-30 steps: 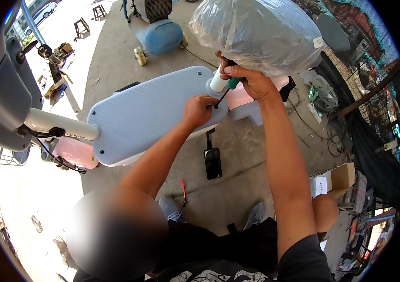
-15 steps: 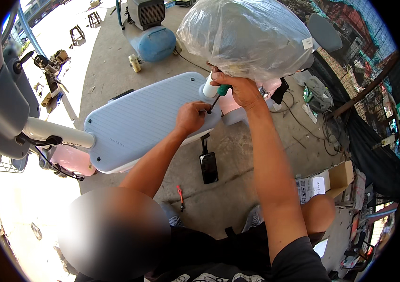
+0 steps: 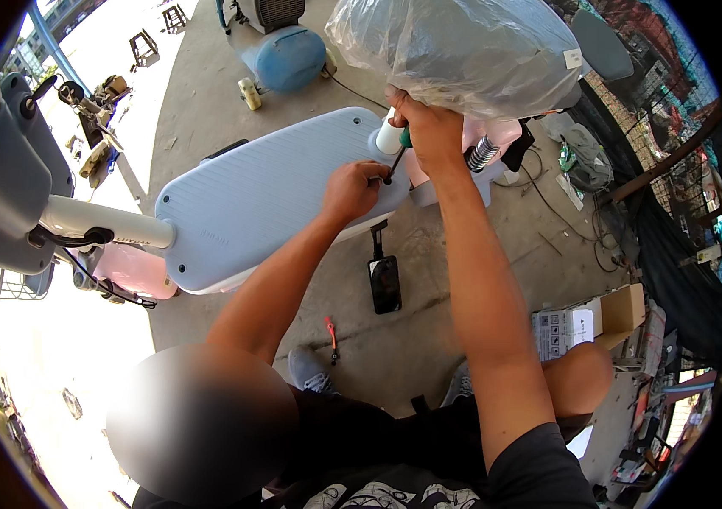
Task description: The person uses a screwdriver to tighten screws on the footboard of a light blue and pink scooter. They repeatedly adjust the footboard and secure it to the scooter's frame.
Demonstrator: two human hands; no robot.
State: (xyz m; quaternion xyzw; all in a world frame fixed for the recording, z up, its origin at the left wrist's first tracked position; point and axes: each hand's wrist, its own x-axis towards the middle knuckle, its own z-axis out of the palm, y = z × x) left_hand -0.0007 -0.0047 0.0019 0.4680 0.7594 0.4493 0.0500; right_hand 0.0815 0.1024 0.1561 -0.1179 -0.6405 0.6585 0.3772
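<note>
The right hand (image 3: 435, 136) clutches a screwdriver (image 3: 405, 138) slanting to the right end of the footboard (image 3: 251, 199); the left hand (image 3: 352, 188) sits at its tip, pinching or not I can't tell. Pushed askew, it could slip and jab that hand.

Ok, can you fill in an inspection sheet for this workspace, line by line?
Surface: concrete floor, sunlit at left.
Job's things: green-handled screwdriver slanting down to the near right corner of a pale blue footboard; white post at its right end.
Clutter: red-and-black tool on the floor; black rectangular piece near the footboard; open cardboard box at right.
Grips: right grip closed round the screwdriver; left grip at its lower end, exact contact unclear.
Cables: dark cable on the floor beyond the footboard.
Surroundings: blue tank, two stools, plastic-wrapped bulk, dark netting.
</note>
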